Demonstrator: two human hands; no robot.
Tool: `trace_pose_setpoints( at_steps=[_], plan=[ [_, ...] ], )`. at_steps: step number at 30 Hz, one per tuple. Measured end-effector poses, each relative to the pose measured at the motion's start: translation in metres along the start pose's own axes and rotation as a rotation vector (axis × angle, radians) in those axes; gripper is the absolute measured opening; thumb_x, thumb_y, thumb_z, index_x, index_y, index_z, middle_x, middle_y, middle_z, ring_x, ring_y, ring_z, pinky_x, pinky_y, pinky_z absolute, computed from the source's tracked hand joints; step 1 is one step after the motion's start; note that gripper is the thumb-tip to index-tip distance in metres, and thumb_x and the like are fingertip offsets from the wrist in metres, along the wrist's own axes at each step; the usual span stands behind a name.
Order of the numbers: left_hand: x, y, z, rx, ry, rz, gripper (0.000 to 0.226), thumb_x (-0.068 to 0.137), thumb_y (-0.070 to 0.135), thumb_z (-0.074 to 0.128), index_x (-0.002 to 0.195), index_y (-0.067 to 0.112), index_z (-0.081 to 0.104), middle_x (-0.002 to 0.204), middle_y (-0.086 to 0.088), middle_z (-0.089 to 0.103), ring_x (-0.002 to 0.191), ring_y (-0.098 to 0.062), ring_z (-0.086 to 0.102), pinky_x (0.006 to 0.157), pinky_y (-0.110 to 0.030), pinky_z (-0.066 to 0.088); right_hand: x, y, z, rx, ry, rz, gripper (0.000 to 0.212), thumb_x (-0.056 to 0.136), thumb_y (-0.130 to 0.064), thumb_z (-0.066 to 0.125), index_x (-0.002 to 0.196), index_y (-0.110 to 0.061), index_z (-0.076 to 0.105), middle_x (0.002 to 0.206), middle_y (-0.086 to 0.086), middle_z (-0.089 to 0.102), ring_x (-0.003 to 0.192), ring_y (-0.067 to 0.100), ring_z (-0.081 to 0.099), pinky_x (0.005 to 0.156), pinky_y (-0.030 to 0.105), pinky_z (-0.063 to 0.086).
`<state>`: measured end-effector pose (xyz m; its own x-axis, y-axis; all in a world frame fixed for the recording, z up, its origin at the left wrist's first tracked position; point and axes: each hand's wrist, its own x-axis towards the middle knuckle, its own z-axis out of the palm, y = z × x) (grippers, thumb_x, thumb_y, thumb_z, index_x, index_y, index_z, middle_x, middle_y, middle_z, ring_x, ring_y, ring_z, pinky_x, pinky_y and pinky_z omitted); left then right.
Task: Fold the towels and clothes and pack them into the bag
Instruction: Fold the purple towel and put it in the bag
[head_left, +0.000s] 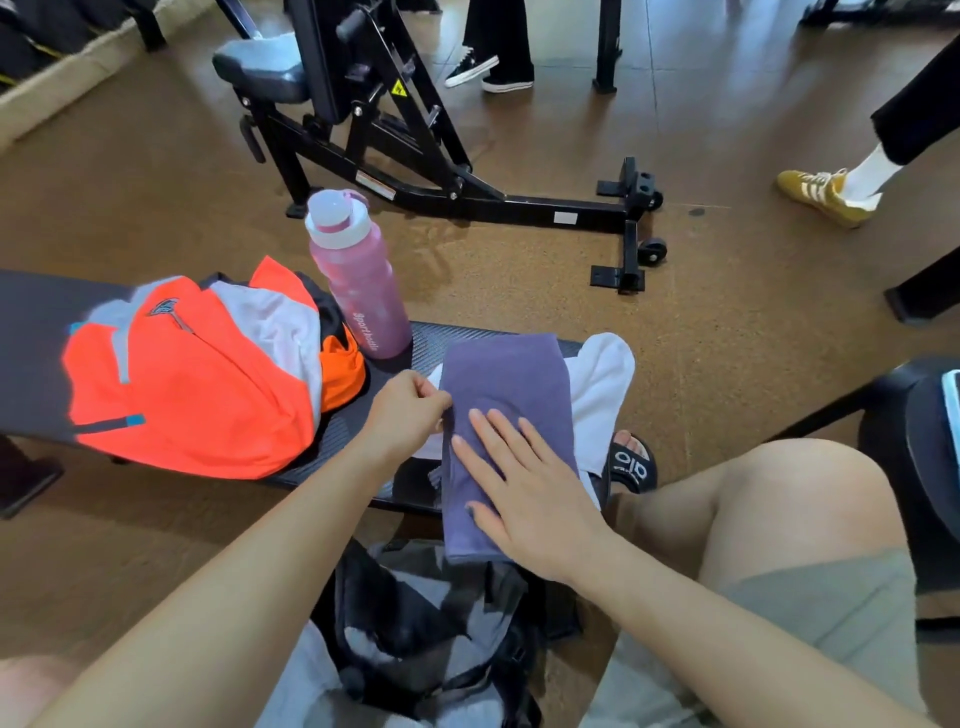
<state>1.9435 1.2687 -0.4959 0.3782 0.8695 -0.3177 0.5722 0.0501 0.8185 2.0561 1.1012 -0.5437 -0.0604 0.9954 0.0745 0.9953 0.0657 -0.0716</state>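
Note:
A folded purple towel (506, 384) lies lengthwise on the black bench (431, 335), its near end hanging over the edge. My right hand (524, 493) presses flat on the towel with straight fingers. My left hand (408, 410) pinches the towel's left edge with curled fingers. A white towel (602, 384) lies under and to the right of the purple one. An orange and grey garment (197, 374) is heaped on the bench at the left. A dark bag (415, 634) sits between my knees, below the bench; I cannot tell whether it is open.
A pink water bottle (356, 280) stands upright on the bench behind the towels. A black gym machine frame (467, 192) fills the floor beyond. People's feet stand at the back and at the right (826, 195). My sandalled foot (631, 465) is right of the bench.

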Motion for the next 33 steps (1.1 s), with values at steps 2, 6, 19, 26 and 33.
trace_pose_setpoints(
  at_steps=[2, 6, 19, 26, 33],
  plan=[
    [-0.003, -0.005, 0.0, 0.038, 0.016, 0.028, 0.017, 0.086, 0.01, 0.062, 0.079, 0.014, 0.048, 0.074, -0.004, 0.059, 0.071, -0.019, 0.06, 0.084, -0.052, 0.06, -0.002, -0.002, 0.005, -0.003, -0.031, -0.004, 0.071, 0.103, -0.049, 0.038, 0.163, -0.018, 0.017, 0.17, 0.014, 0.004, 0.158, 0.032, 0.003, 0.124, 0.052, 0.02],
    [-0.009, -0.002, 0.001, 0.114, 0.029, 0.111, 0.018, 0.093, 0.023, 0.059, 0.092, 0.016, 0.043, 0.082, -0.002, 0.06, 0.077, -0.019, 0.06, 0.084, -0.053, 0.057, -0.006, -0.004, -0.009, 0.053, 0.002, -0.023, 0.07, 0.103, -0.048, 0.038, 0.163, -0.019, 0.019, 0.17, 0.013, 0.01, 0.157, 0.03, 0.009, 0.126, 0.048, 0.016],
    [-0.063, -0.024, 0.013, 0.296, -0.094, 0.213, 0.029, 0.089, 0.005, 0.058, 0.098, 0.012, 0.031, 0.079, -0.003, 0.054, 0.067, -0.023, 0.05, 0.056, -0.033, 0.032, -0.058, 0.006, -0.002, -0.148, -0.117, -0.041, 0.107, 0.071, -0.007, 0.08, 0.161, -0.014, 0.022, 0.164, 0.026, 0.022, 0.15, 0.043, 0.027, 0.118, 0.057, 0.032],
    [-0.077, -0.038, 0.006, 0.232, -0.212, 0.094, 0.027, 0.086, 0.006, 0.054, 0.096, 0.018, 0.032, 0.071, 0.001, 0.047, 0.062, -0.018, 0.041, 0.064, -0.037, 0.035, -0.064, 0.006, -0.008, -0.078, -0.048, -0.072, 0.066, 0.08, -0.021, 0.075, 0.143, -0.014, 0.057, 0.146, 0.017, 0.056, 0.134, 0.038, 0.054, 0.108, 0.051, 0.047],
    [-0.081, -0.035, -0.005, 0.029, -0.374, -0.019, 0.032, 0.085, -0.006, 0.036, 0.092, 0.018, 0.056, 0.073, -0.003, 0.05, 0.063, -0.017, 0.047, 0.062, -0.032, 0.051, -0.056, 0.022, -0.044, 0.377, -0.042, 0.018, 0.021, 0.09, -0.016, 0.058, 0.108, -0.016, 0.068, 0.105, 0.003, 0.071, 0.1, 0.023, 0.064, 0.091, 0.045, 0.053]
  ],
)
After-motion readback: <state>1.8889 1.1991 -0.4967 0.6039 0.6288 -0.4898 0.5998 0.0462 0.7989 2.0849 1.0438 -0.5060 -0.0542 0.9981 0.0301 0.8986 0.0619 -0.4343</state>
